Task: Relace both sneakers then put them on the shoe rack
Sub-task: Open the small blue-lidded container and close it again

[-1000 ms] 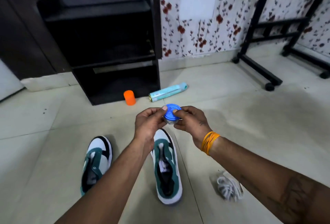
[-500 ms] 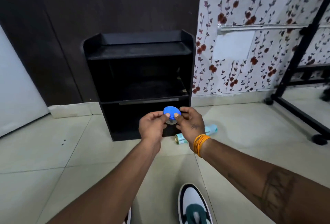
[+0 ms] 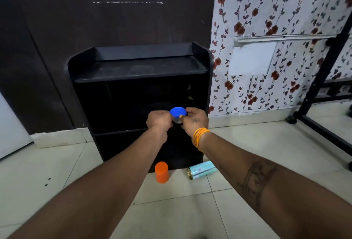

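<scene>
A black shoe rack [image 3: 140, 69] stands against the dark wall panel, its shelves bare as far as I can see. Both arms reach out in front of its middle shelf. My left hand [image 3: 159, 119] and my right hand [image 3: 195, 120] together hold a small clear jar with a blue lid [image 3: 178, 111], the left on the jar's side, the right on the lid's rim. Neither sneaker nor the laces are in view.
An orange cap [image 3: 162, 172] stands on the tiled floor in front of the rack's foot. A light-blue spray can [image 3: 202, 170] lies on its side just right of it. A black wheeled metal frame [image 3: 322, 94] stands at the right, by the floral wall.
The view has tilted up, so the sneakers and the laces have dropped out of sight. Both hands have carried the blue-lidded jar forward, up to the rack's middle shelf.
</scene>
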The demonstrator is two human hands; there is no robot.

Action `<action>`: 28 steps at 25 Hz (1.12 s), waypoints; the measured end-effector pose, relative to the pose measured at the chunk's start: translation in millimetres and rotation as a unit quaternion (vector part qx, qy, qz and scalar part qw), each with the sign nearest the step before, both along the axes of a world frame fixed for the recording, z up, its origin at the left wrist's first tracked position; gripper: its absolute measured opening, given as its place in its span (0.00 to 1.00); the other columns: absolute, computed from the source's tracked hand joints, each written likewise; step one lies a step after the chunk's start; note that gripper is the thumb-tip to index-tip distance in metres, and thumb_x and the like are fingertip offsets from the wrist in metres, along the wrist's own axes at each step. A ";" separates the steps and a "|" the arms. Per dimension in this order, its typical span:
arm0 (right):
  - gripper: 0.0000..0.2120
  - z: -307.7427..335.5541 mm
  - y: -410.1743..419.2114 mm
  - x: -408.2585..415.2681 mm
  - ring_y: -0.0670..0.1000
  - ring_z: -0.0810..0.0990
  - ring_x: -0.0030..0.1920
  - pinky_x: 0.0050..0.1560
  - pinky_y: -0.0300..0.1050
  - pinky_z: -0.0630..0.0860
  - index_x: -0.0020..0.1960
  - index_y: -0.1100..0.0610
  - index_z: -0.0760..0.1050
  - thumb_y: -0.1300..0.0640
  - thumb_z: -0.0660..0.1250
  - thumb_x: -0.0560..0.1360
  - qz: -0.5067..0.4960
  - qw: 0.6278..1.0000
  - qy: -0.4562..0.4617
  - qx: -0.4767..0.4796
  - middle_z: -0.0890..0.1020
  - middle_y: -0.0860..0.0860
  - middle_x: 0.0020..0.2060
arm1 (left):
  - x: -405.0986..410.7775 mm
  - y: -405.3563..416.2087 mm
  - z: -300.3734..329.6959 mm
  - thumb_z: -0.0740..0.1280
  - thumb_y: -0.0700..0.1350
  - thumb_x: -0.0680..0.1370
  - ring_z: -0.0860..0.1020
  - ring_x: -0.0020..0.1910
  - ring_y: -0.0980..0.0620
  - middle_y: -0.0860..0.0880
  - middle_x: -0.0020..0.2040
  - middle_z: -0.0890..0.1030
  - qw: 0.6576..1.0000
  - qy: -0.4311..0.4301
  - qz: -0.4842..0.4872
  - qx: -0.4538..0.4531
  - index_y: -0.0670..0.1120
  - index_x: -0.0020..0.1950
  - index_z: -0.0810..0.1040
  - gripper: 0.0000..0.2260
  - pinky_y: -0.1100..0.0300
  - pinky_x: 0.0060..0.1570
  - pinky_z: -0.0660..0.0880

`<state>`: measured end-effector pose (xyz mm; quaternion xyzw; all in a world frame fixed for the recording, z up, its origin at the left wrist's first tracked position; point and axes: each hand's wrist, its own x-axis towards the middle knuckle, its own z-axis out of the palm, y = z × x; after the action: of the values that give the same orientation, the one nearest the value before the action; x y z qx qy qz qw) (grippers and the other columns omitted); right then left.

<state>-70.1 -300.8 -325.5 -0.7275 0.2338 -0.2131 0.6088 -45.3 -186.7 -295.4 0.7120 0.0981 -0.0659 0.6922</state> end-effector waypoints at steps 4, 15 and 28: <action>0.26 7.4 -11.1 20.8 0.57 0.83 0.58 0.62 0.57 0.81 0.71 0.50 0.76 0.59 0.72 0.74 0.050 0.997 0.050 -0.008 0.83 0.52 0.58 | 2.3 -1.8 22.7 0.61 0.33 0.81 0.78 0.42 0.50 0.45 0.46 0.81 0.998 0.012 -0.055 0.028 0.46 0.46 0.80 0.12 0.50 0.51 0.83; 0.21 39.6 5.3 -96.1 0.54 0.82 0.56 0.52 0.53 0.85 0.69 0.55 0.75 0.65 0.69 0.78 0.039 0.990 -0.020 0.137 0.80 0.56 0.60 | -75.6 21.3 36.4 0.66 0.37 0.80 0.83 0.56 0.48 0.45 0.57 0.84 0.995 -0.041 -0.078 -0.041 0.46 0.59 0.83 0.11 0.50 0.54 0.84; 0.08 -21.3 -24.6 -423.9 0.57 0.85 0.55 0.50 0.56 0.85 0.54 0.60 0.83 0.67 0.70 0.78 0.063 0.986 0.022 0.155 0.86 0.59 0.52 | -376.3 8.3 -63.0 0.65 0.36 0.81 0.86 0.50 0.46 0.44 0.52 0.88 0.975 0.055 -0.182 -0.113 0.42 0.57 0.85 0.10 0.54 0.44 0.80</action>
<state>-494.0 -325.4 -346.8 -0.6424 0.2310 -0.1195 0.7209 -421.5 -178.4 -358.4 0.6302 -0.0033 -0.2412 0.7380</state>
